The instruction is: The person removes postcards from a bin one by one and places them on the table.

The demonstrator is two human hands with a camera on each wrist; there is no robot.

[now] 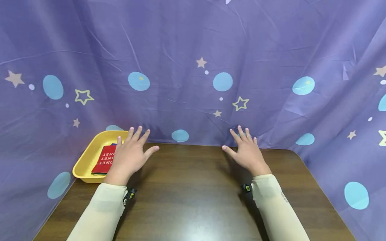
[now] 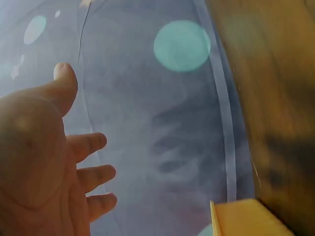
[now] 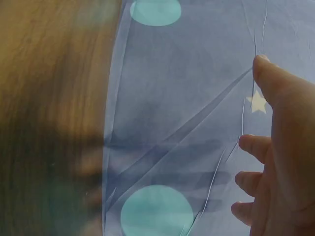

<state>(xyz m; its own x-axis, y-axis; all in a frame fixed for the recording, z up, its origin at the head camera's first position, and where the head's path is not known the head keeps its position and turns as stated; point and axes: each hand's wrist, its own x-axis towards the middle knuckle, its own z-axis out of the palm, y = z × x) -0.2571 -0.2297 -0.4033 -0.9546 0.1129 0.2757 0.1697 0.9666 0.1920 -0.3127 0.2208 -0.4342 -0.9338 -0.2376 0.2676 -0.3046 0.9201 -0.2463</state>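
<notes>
My left hand point(image 1: 130, 157) hovers palm down with its fingers spread, near a yellow plastic basin point(image 1: 87, 157) at the table's left. It holds nothing and hides the basin's right side in the head view. Inside the basin lies a red cloth-like or paper item point(image 1: 104, 160) with white lettering; something blue and something dark show at its edges. Over the right half of the table, my right hand point(image 1: 248, 154) is held out, fingers apart and nothing in it. In the left wrist view, a corner of the yellow basin point(image 2: 248, 219) shows below the left hand point(image 2: 44, 147).
Both hands are above a brown wooden table point(image 1: 187, 187). A purple curtain point(image 1: 181, 43) with stars and blue dots hangs right behind it and along both sides. Dark bands with small devices sit at the left wrist point(image 1: 129, 196) and right wrist point(image 1: 247, 188).
</notes>
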